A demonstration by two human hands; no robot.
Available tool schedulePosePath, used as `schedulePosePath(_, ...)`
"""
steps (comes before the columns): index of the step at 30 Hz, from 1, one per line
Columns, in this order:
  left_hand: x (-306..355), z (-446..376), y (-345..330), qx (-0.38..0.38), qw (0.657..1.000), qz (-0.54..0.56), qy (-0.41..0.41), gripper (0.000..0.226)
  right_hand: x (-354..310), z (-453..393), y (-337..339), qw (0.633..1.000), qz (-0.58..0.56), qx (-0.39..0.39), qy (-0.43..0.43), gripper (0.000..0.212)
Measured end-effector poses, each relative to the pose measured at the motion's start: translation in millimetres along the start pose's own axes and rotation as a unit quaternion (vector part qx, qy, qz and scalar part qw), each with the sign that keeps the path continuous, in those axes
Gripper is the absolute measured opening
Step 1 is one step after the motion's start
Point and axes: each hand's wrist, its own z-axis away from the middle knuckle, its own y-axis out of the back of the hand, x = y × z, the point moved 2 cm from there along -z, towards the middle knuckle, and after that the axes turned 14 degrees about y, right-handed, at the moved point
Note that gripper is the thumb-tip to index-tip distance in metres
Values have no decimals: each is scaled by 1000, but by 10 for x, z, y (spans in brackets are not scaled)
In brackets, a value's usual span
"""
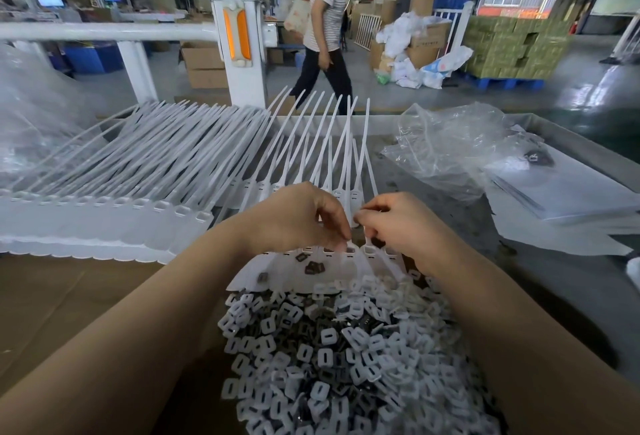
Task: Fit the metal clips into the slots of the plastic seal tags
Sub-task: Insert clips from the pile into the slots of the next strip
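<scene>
Left hand (pixel 298 216) pinches down at a seal tag (pixel 349 261) slot; right hand (pixel 398 223) curls beside it, contents unclear (clip too small). Tag straps run away toward far edge; clip pile (pixel 332 348) lies nearest, near edge.

Both hands' grip meets over the row of seal tags (pixel 349 258) on the surface (pixel 571 282). Nearer than the grip lies the heap of clips (pixel 332 348); left of it, stacked tags (pixel 121 171); right and behind, a plastic bag (pixel 450 147).
</scene>
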Motion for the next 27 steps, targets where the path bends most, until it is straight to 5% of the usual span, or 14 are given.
schedulePosePath(5, 216, 150, -166, -150, 987, -37, -45, 15, -10, 14, -1, 1000, 0, -4, -5, 13)
schedulePosePath(13, 232, 167, -210, -186, 982, -32, -5, 10, -10, 25, 16, 1000, -4, -6, -13, 14)
schedulePosePath(21, 90, 91, -115, -133, 990, -4, 51, 8, -34, 28, 33, 1000, -22, -1, -7, 13)
schedulePosePath(27, -40, 39, 92, -43, 974, 195, 103, 7, -135, 36, 44, 994, -111, -8, 23, 11)
